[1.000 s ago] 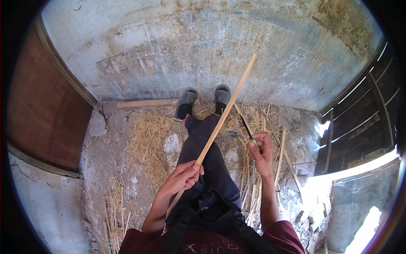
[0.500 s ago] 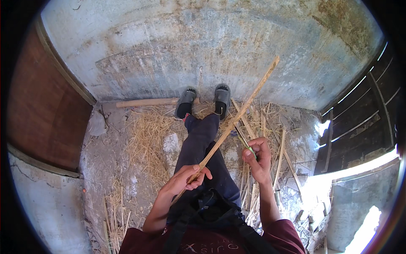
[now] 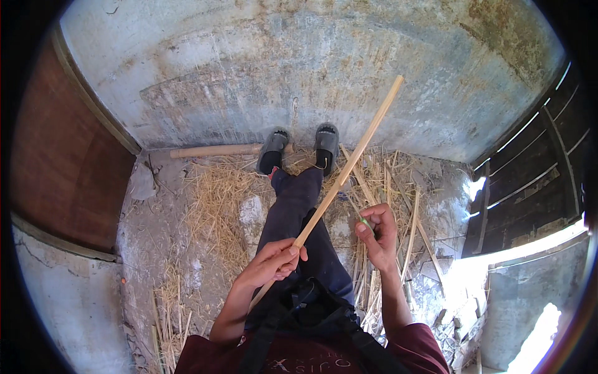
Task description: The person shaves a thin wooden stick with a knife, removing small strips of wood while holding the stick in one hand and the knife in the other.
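One head-worn fisheye view looks steeply down along the person's outstretched legs. It faces the stained grey concrete wall (image 3: 299, 68). The straw-strewn floor (image 3: 212, 206) lies near.

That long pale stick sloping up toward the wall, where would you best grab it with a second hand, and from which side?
Probably on the bare middle of the stick, above the left hand that grips its lower end. Come from the right, where the right hand already sits close. The shaft is thin, straight and tilted up to the right over the legs, so fingers can wrap around it freely there.
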A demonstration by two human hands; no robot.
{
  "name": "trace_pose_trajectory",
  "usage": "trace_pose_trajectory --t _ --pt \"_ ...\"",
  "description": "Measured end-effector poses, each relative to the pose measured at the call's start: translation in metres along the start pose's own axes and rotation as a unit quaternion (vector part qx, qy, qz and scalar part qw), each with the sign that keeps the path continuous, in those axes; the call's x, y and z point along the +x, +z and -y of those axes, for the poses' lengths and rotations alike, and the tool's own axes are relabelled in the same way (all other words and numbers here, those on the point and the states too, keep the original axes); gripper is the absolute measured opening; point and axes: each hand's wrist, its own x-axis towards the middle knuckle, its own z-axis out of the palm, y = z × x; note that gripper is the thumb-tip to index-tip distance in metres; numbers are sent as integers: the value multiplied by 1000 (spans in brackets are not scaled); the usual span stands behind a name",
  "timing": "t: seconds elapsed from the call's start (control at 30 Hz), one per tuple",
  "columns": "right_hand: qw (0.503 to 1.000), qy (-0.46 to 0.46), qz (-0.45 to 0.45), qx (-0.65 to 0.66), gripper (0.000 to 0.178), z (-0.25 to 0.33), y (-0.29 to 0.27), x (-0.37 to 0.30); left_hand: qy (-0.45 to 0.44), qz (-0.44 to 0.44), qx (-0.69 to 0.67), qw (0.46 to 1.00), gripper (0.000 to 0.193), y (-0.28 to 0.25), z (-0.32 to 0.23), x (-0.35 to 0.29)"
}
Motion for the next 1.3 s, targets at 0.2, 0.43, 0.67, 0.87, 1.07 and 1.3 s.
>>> trace_pose_trajectory --t 0.2,0.43,0.67,0.87,1.07,1.3 --pt "998 -34 40 -29 27 5 2 -1 19 -10 -2 1000 32 3 -1 -1" --pt "961 -168 65 -209 33 27 22 2 32 -50 55 997 34 14 -10 -2" --pt "945 -230 99 -212 33 27 34 1 98 -83 126 984 35 30 -14 6" --pt "940 -264 98 -194 34 25 36 1 144 -94 185 968 34 31 -13 10" --pt "923 -290 81 -239 29 29 38 1 181 -131 235 946 32 36 -13 12" --pt "918 -302 35 -255 22 28 33 4 181 -153 276 932 28 41 -24 10"
